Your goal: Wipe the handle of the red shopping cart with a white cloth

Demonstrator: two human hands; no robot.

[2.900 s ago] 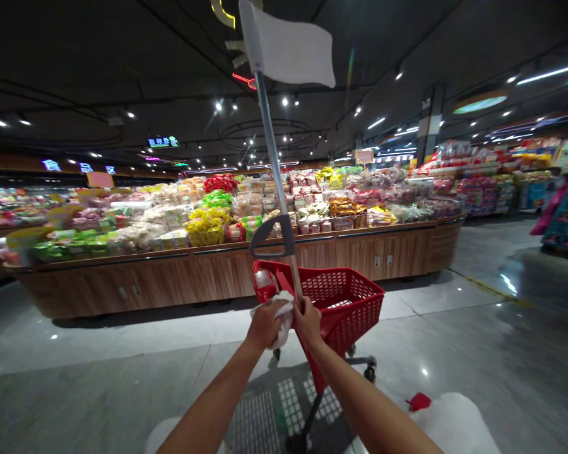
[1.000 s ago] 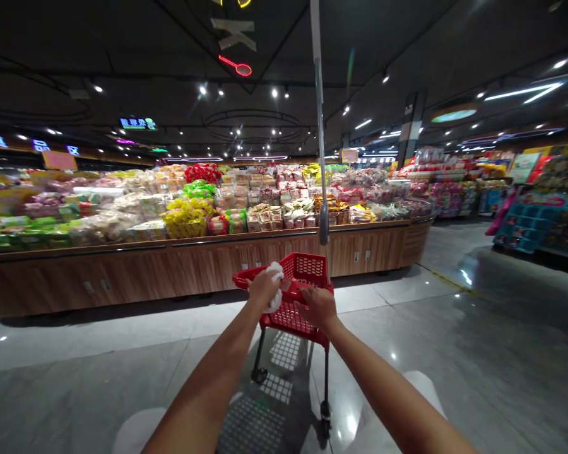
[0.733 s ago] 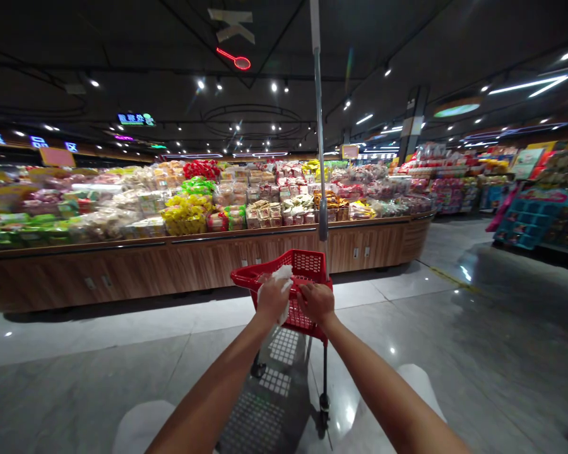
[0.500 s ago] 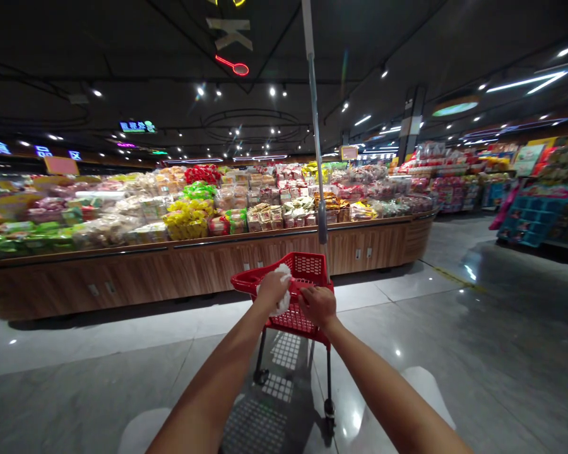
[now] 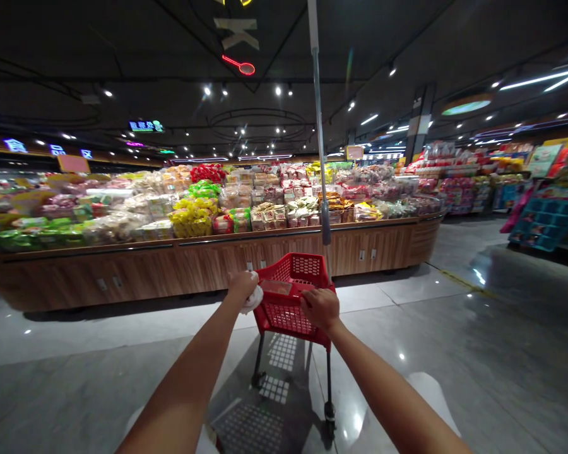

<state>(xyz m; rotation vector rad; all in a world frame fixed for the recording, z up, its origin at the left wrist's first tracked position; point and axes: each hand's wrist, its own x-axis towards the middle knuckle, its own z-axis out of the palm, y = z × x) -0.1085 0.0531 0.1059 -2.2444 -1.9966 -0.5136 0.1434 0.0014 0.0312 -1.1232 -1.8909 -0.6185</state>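
Note:
A small red shopping cart (image 5: 291, 296) with a mesh basket stands on the tiled floor right in front of me. My left hand (image 5: 241, 287) is closed round a crumpled white cloth (image 5: 253, 299) at the left end of the cart's handle. My right hand (image 5: 320, 309) grips the handle at the basket's right rear corner. A tall metal pole (image 5: 319, 145) rises from the cart's right side and runs out of the top of the view.
A long wooden display counter (image 5: 208, 258) piled with packaged snacks runs across the view behind the cart. More stocked shelves (image 5: 459, 183) stand at the right, with blue racks (image 5: 544, 224) further right. Shiny grey floor (image 5: 478, 353) extends to the right and front.
My left hand with the cloth has slid from the middle of the handle to its left end. Earlier the cart was turned sideways; now it faces the counter.

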